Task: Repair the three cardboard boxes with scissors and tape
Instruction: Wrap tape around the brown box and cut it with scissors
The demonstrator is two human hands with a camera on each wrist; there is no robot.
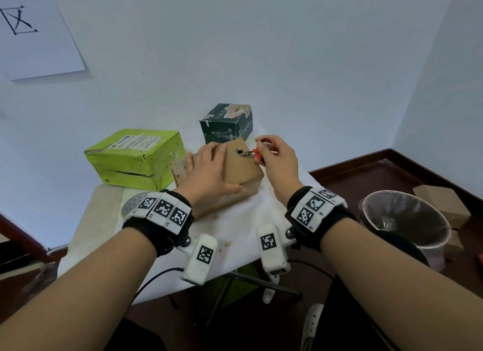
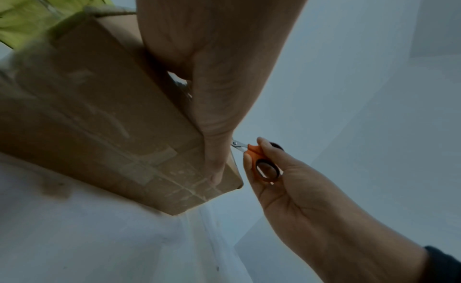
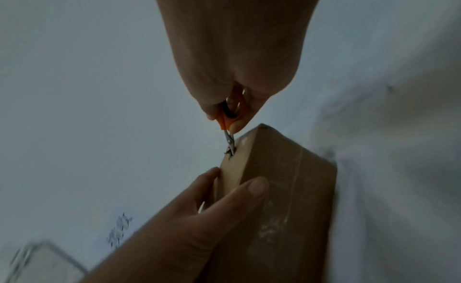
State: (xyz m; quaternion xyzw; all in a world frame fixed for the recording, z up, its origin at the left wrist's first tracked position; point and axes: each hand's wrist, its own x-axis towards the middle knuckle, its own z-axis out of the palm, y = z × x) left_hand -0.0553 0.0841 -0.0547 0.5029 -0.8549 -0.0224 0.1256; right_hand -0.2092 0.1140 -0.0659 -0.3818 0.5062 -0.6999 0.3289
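Looking from the head, the left hand [image 1: 209, 171] gripped the brown box [image 1: 241, 167] on the bench [image 1: 240, 220]. Its wrist view showed orange scissors [image 2: 259, 161]. From the right wrist, the right hand [image 3: 232, 70] pinched those scissors, blades at the box's hole [image 3: 229, 152].

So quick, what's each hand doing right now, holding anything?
Left hand: holds the brown cardboard box, thumb on one face, fingers over the top.
Right hand: grips the orange-handled scissors, blades at the box's hole.
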